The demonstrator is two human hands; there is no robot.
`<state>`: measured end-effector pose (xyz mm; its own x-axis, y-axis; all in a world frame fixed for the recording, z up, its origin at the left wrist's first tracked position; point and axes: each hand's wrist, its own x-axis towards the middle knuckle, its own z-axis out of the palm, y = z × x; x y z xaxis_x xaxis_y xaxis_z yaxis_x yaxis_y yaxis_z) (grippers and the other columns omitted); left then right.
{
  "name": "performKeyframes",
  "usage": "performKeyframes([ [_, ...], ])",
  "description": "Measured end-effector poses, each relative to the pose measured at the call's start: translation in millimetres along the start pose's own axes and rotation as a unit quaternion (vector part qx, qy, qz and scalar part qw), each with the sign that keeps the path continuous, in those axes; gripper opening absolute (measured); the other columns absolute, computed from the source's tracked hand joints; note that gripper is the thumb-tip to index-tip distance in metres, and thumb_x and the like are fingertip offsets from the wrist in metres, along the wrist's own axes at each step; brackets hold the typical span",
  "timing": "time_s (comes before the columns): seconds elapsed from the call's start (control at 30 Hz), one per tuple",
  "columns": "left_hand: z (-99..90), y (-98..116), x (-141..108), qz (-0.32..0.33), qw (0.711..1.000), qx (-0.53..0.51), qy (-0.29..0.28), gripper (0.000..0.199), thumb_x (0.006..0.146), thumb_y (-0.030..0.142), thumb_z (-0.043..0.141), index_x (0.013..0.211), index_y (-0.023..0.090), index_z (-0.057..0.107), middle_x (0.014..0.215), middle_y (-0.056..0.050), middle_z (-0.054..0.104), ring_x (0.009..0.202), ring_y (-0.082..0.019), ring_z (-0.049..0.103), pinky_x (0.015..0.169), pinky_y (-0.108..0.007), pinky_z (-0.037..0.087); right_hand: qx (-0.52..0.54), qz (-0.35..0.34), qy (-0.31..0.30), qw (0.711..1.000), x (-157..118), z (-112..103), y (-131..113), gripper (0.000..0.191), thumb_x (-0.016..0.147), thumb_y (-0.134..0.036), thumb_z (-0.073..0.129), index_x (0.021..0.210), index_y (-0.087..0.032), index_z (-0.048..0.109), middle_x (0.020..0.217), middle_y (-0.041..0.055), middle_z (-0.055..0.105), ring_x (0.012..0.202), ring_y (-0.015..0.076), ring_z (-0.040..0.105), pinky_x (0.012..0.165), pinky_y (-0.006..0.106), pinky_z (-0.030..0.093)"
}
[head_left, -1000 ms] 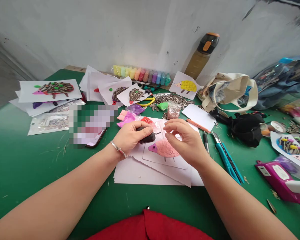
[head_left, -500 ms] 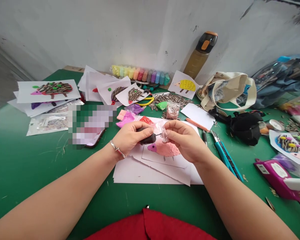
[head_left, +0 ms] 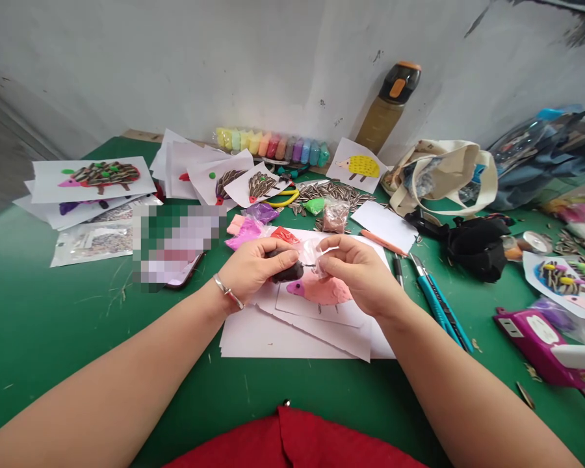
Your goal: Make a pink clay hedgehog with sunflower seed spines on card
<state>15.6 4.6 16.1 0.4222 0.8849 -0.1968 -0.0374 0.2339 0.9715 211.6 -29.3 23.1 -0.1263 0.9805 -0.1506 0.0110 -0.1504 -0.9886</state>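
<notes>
Rough pink clay (head_left: 327,290) on matt paper (head_left: 292,300)

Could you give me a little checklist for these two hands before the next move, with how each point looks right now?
1. Black lump gripped by the left hand: ok, between thumb and fingers.
2. Clear wrap pinched by the right hand: ok.
3. Thin dark strand between the hands, its right end in sight: not ok, it disappears at the right fingers.
4. Pink animal fully in view: not ok, the hands partly cover it.
5. Loose papers stacked squarely: not ok, they overlap askew.
6. Teal cutter with blade locked: cannot tell.
</notes>
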Motion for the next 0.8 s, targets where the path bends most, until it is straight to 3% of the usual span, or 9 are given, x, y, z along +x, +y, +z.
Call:
performKeyframes([
  [0.17, 1.6, 2.9, -1.5, -0.016, 0.999, -0.032, 0.001, 0.034, 0.067, 0.045, 0.079, 0.076, 0.014, 0.068, 0.064, -0.001, 0.06, 0.058, -0.012, 0.05, 0.055, -0.027, 0.04, -0.015, -0.067, -0.016, 0.998, -1.1, -1.0, -0.8, 0.006, 0.075, -0.018, 0.063, 0.08, -0.02, 0.062, 0.07, -0.0032, 0.064, 0.065, 0.0114, 0.06, 0.066, 0.028, 0.05],
  [0.37, 1.5, 4.0, -2.1, -0.012, 0.999, -0.03, 0.014, 0.033, 0.069, 0.045, 0.078, 0.076, 0.014, 0.068, 0.063, 0.0, 0.055, 0.058, -0.011, 0.049, 0.056, -0.027, 0.04, -0.072, -0.041, -0.012, 0.996, -1.6, -1.7, 2.5, 0.017, 0.076, -0.029, 0.07, 0.091, -0.022, 0.073, 0.089, 0.0022, 0.07, 0.082, 0.0166, 0.063, 0.074, 0.032, 0.052],
  [0.57, 1.1, 2.4, -1.5, 0.0, 1.0, -0.004, 0.025, 0.034, 0.067, 0.047, 0.078, 0.076, 0.016, 0.069, 0.063, 0.001, 0.057, 0.057, -0.012, 0.048, 0.053, -0.026, 0.039, -0.136, -0.078, -0.003, 0.988, -2.5, 1.1, 2.1, 0.018, 0.074, -0.029, 0.07, 0.092, -0.022, 0.072, 0.098, 0.0044, 0.07, 0.087, 0.0198, 0.064, 0.072, 0.034, 0.053],
  [0.8, 4.0, 3.2, -4.0, 0.001, 0.999, 0.018, 0.05, 0.033, 0.069, 0.046, 0.076, 0.076, 0.015, 0.067, 0.064, 0.0, 0.059, 0.057, -0.012, 0.052, 0.054, -0.027, 0.042, -0.25, -0.159, 0.008, 0.955, -4.6, 5.1, -0.7, 0.015, 0.077, -0.026, 0.068, 0.092, -0.025, 0.072, 0.103, 0.0039, 0.068, 0.093, 0.0192, 0.064, 0.073, 0.03, 0.053],
])
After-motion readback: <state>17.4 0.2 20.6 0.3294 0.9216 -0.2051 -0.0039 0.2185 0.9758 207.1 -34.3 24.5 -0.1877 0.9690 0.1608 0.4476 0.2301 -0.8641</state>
